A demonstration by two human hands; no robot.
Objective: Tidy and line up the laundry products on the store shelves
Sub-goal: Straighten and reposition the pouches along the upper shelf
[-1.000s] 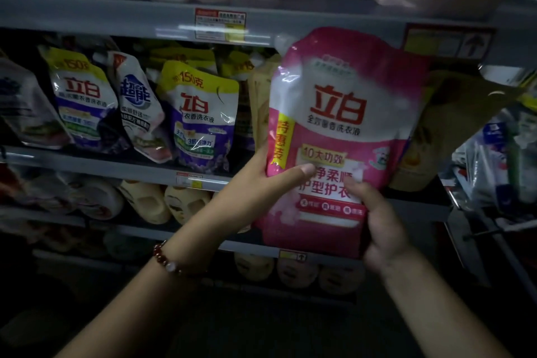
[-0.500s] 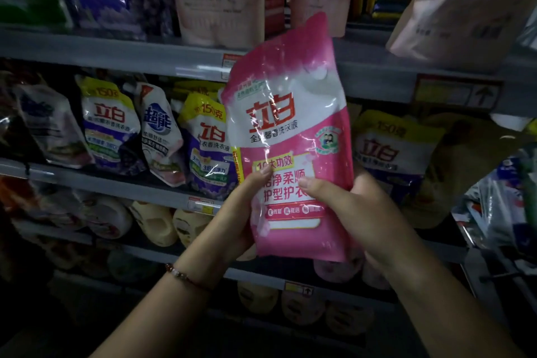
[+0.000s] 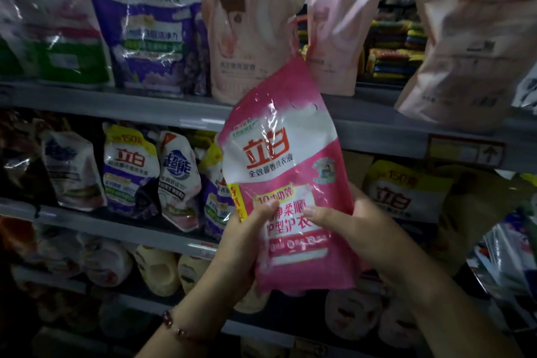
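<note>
Between shelves, I have the pink Liby detergent pouch (image 3: 286, 183) up higher than a second ago, top at the upper shelf edge (image 3: 145, 109). Left hand (image 3: 244, 244) and right hand (image 3: 348, 229) both pinch its lower half, thumbs in front. Likely headed for the upper row.

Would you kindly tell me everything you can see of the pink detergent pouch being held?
The pink detergent pouch is a glossy, crinkled plastic refill bag, pink with a white band bearing red characters and a yellow strip on its edge. It is held upright, tilted slightly right, in front of the shelves. The left hand and right hand grip its lower half, thumbs on the front. Its top overlaps the upper shelf edge.
</note>
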